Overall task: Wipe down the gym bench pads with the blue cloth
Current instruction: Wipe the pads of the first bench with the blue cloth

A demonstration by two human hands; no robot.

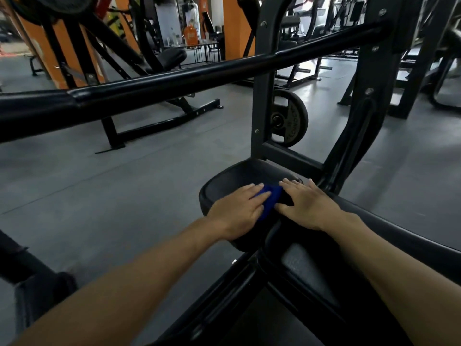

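The left hand (237,212) lies flat, fingers straight, pressing the folded blue cloth (268,199) onto the black padded vinyl bench seat (224,182). Just right of it, the right hand (308,206) rests flat, fingers spread, seemingly touching the cloth's edge.

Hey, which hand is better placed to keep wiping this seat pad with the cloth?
The left hand. Its straight fingers already lie on the small blue cloth on the black padded seat. The right hand lies flat beside the cloth, mostly on the pad, so it would probably serve better for bracing.
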